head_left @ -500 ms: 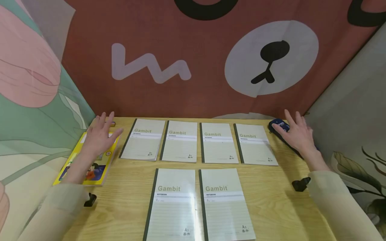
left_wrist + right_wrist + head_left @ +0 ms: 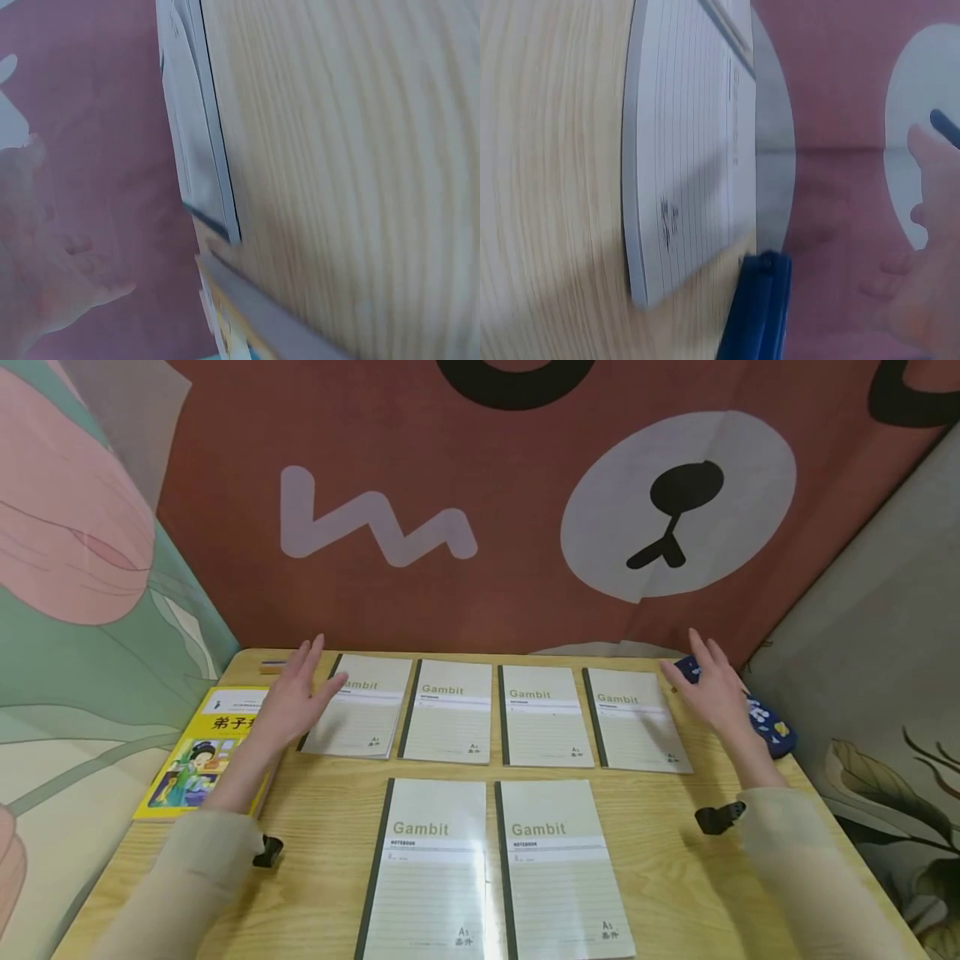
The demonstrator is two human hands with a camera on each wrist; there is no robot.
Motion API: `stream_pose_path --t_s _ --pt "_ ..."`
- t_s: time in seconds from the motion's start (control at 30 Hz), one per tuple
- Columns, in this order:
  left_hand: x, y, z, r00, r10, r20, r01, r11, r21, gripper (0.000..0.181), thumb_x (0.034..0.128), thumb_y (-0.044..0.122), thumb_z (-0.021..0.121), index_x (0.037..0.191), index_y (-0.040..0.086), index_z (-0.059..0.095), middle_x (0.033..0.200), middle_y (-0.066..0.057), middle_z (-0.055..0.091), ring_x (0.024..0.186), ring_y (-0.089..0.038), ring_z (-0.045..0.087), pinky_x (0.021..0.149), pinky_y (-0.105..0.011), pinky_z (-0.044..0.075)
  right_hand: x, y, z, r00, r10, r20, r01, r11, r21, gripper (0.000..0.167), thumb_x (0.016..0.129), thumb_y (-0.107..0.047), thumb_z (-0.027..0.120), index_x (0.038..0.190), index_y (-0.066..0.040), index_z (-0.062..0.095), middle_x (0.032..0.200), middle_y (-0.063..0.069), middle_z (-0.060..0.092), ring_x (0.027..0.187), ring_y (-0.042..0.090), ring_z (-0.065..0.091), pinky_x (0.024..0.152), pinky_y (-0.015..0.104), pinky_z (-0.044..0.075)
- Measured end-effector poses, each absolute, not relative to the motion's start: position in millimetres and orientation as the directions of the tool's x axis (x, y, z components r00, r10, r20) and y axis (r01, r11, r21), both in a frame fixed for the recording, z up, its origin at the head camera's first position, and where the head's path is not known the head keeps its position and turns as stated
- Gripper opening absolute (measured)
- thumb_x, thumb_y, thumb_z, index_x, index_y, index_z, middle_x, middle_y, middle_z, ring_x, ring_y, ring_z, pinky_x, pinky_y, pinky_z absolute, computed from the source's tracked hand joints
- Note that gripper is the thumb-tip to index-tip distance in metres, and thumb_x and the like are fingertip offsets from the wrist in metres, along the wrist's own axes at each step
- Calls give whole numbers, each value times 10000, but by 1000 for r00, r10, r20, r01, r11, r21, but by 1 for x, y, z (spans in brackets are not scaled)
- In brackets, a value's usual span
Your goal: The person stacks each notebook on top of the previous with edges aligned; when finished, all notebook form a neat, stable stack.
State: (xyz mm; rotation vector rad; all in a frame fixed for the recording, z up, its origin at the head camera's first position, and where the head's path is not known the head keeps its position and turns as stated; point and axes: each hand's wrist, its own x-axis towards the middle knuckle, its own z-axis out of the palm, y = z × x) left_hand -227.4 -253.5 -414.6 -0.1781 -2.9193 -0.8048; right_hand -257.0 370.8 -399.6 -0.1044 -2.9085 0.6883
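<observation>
My left hand (image 2: pixel 287 703) hovers with fingers spread, between the yellow picture book (image 2: pixel 187 772) and the leftmost notebook (image 2: pixel 356 722) of the back row. It holds nothing and hides part of both. On the other side, my right hand (image 2: pixel 716 697) is also spread and empty, held over a dark blue patterned pencil case (image 2: pixel 776 735) beside the rightmost notebook (image 2: pixel 637 735). Several matching white "Gambit" notebooks with dark spines make up that back row. Two more, a left one (image 2: pixel 427 893) and a right one (image 2: pixel 566 893), lie side by side in front.
A small slim object (image 2: pixel 272 667) lies at the table's back left corner, partly behind the left hand. Behind the wooden table (image 2: pixel 315 877) hangs a reddish-brown printed cloth (image 2: pixel 510 602). Printed side walls flank it left and right.
Both hands have moved inward, the left one rightward and the right one leftward. More of the yellow book and of the pencil case shows. The notebooks have stayed put.
</observation>
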Motion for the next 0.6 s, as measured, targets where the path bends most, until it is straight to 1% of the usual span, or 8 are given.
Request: stream_pose_path --t_s 0.17,0.23,0.33,0.47,0.53,0.6 --pt "-227 -235 -414 -988 96 125 150 810 566 836 1046 625 397 1673 210 30 1735 -192 97 1589 -453 121 1236 -717 173 -259 349 -401 -988 55 144 -29 852 -523 888 1006 -670 454 1673 -237 59 1716 246 121 1556 520 143 1175 786 171" --pt "-228 -228 -413 -987 102 121 155 785 600 826 1051 611 402 1673 216 28 1744 -153 87 1599 -428 106 1257 -692 154 -260 338 -400 -989 37 141 -48 827 -560 866 1011 -659 456 1673 -249 77 1719 218 155 1561 497 161 1196 761 173" --pt "-231 -219 -414 -988 110 111 155 758 634 821 1052 618 388 1671 227 17 1752 -103 68 1605 -411 100 1277 -664 133 -261 320 -399 -992 18 123 -63 782 -620 838 1016 -655 451 1671 -273 94 1723 179 178 1546 491 224 1204 732 225" --pt "-232 -208 -415 -993 98 61 114 746 656 812 1042 664 334 1664 282 -22 1756 -62 44 1611 -398 88 1288 -653 111 -262 293 -397 -996 -10 84 -65 716 -695 806 1017 -659 444 1667 -316 112 1726 139 198 1515 493 310 1192 706 301" --pt "-234 -204 -414 -994 102 42 103 723 683 807 1046 660 324 1664 276 -27 1756 -54 38 1613 -389 82 1295 -639 104 -263 280 -398 -998 -32 62 -67 678 -732 798 1011 -675 439 1663 -335 127 1724 132 210 1517 470 329 1198 689 312" --pt "-235 -199 -413 -994 107 21 89 684 724 799 1050 651 324 1662 283 -35 1756 -50 35 1611 -382 110 1299 -624 117 -265 268 -400 -997 -60 45 -73 640 -765 796 1003 -691 437 1659 -349 143 1720 133 226 1520 439 345 1198 668 334"
